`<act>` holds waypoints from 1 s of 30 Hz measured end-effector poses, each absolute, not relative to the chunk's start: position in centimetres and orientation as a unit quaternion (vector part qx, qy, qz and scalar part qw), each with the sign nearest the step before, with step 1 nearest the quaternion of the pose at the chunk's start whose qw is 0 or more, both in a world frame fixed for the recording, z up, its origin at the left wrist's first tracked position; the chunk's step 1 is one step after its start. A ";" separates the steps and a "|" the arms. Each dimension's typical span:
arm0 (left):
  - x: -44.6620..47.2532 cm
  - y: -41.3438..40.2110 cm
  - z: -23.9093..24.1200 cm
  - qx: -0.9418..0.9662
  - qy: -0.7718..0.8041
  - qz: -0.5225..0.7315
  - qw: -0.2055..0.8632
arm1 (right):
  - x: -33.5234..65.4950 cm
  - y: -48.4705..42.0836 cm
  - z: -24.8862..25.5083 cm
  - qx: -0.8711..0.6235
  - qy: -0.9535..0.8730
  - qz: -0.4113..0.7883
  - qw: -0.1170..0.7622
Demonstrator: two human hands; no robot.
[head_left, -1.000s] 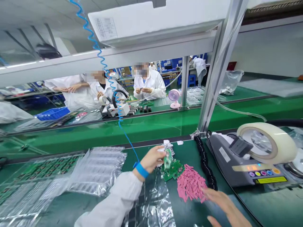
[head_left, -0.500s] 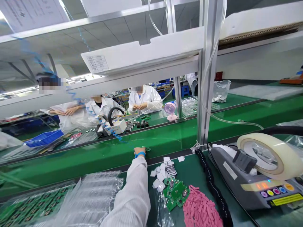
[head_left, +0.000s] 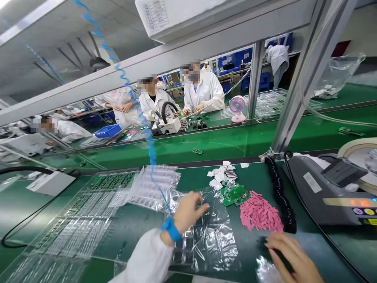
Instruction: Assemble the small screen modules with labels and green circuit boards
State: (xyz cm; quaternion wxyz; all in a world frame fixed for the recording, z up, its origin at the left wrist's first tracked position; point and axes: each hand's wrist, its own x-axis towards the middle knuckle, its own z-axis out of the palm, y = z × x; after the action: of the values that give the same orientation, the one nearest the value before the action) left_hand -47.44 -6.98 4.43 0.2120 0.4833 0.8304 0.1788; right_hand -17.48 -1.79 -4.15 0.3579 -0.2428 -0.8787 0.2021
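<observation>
My left hand (head_left: 190, 212), with a blue wrist strap (head_left: 172, 229) and a coiled blue cord, hovers over clear plastic bags (head_left: 213, 239) on the green bench. Its fingers are loosely bent, the thumb is apart, and nothing shows in it. At the lower right, my right hand (head_left: 294, 257) has its fingers apart, near a crumpled clear plastic piece (head_left: 266, 270). Between the hands and farther back lie green circuit boards (head_left: 235, 193), a heap of pink strips (head_left: 260, 214) and white square pieces (head_left: 219, 175). A small circuit board (head_left: 197, 151) rests on the green belt.
A tape dispenser (head_left: 332, 188) stands at the right, beside a black braided cable (head_left: 278, 196). Trays of boards (head_left: 108, 182) lie at the left. A metal post (head_left: 297, 94) rises near the belt. Co-workers in white coats (head_left: 206, 92) sit and stand beyond it.
My left hand has drawn back from the belt to above the plastic bags; the small board it reached out with now lies on the belt. My right hand has come into view.
</observation>
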 end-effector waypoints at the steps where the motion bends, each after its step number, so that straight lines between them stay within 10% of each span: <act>1: -46.0 -8.9 3.9 0.490 0.832 0.161 0.205 | -18.7 -1.7 -2.9 -0.218 -0.891 0.221 0.331; 6: -44.2 -13.7 1.4 0.477 0.851 0.117 0.185 | -25.5 -2.3 1.2 -0.175 -0.942 0.269 0.101; 13: -44.9 -15.2 0.6 0.468 0.858 0.147 0.155 | -33.3 -2.7 -0.5 -0.166 -0.966 0.200 0.007; 30: -47.4 -16.7 -2.1 0.374 0.867 0.294 0.145 | -36.0 -2.8 0.4 -0.148 -0.981 0.120 0.021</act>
State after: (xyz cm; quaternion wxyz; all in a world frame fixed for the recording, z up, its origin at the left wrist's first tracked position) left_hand -47.37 -16.67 -2.08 0.1448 0.3742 0.8674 0.2944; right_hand -35.95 -2.81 0.44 0.0206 -0.1483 -0.9815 0.1197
